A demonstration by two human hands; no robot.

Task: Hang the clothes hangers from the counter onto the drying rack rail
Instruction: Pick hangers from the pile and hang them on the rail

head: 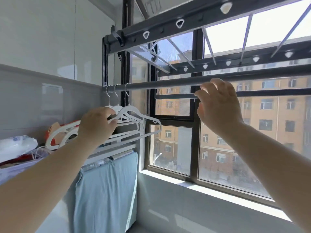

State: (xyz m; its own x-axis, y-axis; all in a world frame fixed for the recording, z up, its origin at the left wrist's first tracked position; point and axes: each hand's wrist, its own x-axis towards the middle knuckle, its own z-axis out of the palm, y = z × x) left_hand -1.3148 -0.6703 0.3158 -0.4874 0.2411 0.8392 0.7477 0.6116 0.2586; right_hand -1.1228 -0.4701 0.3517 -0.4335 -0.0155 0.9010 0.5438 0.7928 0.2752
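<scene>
Head view looks up at a grey rail (168,83) that runs across in front of the window (170,148). Three white hangers (134,111) hang by their metal hooks at the rail's left end, close together, their shoulders overlapping and tilted towards the wall.

The left hand (96,125) reaches up from below and grips these hung hangers at the near shoulder – thumb on top, fingers curled underneath, so the plastic is pinched between them. The right hand (218,105) is raised further along, in front of the rail, with its fingers loosely spread and bent and nothing held in them. Whether its fingertips touch the rail or the thinner bar behind cannot be told.

Down to the left, more white hangers lie in a heap on the counter (8,172) – these spare hangers (55,137) rest beside a plastic bag (15,145) and some red packaging. Below the left hand a pale blue cloth (107,182) is draped over a low white rack.
</scene>
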